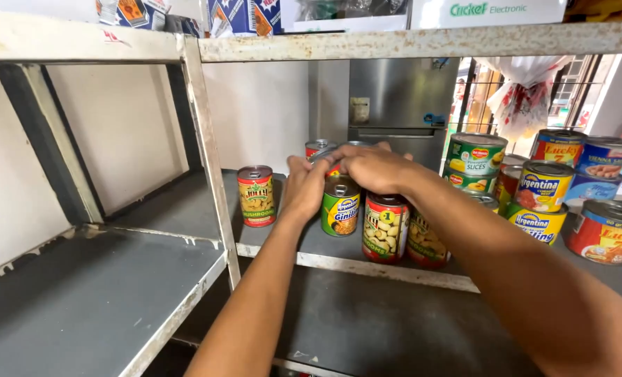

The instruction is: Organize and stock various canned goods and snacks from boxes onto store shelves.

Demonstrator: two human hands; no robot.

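A worn metal rack [206,132] with chipped cream paint fills the view, its grey shelves [101,293] scuffed and dusty. Behind it runs a plain off-white wall [115,126]. Further back stands a steel fridge [402,98], and to its right a barred window [485,91] lets in bright daylight. A white plastic bag [524,91] with red marks hangs before the bars. Cartons [245,15] sit on the top shelf.
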